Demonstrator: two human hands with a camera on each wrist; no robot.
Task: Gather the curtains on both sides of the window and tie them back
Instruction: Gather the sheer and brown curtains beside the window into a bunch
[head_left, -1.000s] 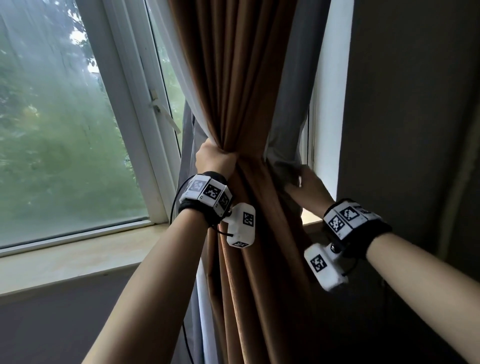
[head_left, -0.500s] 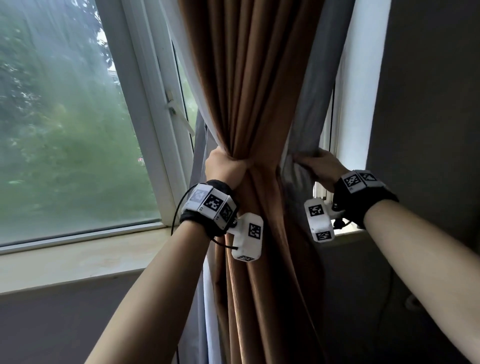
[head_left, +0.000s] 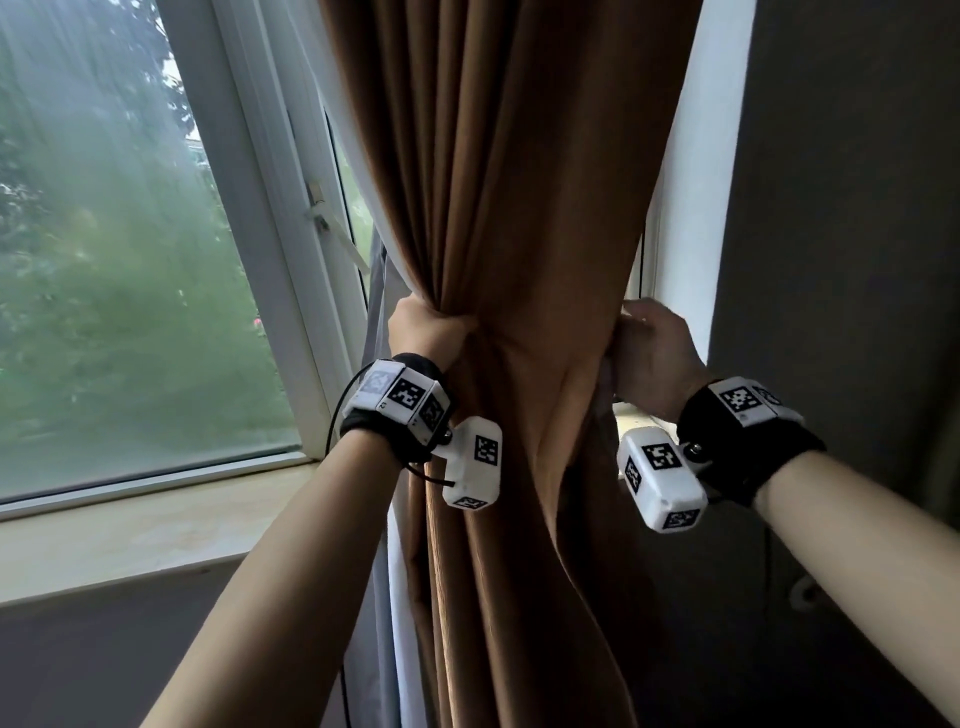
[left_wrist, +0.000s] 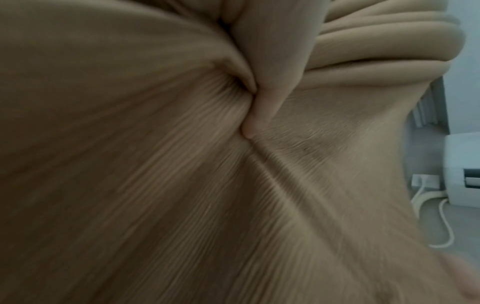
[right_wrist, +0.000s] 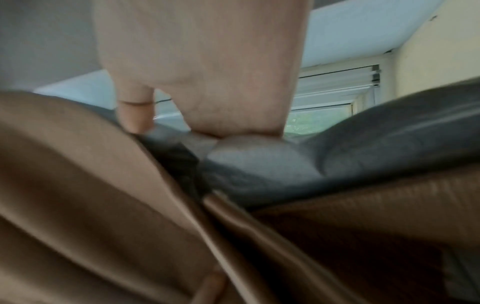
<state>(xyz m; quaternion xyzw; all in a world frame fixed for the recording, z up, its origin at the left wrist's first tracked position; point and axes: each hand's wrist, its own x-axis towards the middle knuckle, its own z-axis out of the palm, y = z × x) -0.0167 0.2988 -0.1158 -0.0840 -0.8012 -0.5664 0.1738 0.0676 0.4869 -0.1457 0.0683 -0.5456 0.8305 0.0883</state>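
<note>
Brown curtain, gathered into deep folds right of the window, grey lining behind. Left hand fisted round its waist; right hand pinching the right edge.

A pale window sill lies below the glass; a white latch handle sits on the frame; dark wall at right.
</note>
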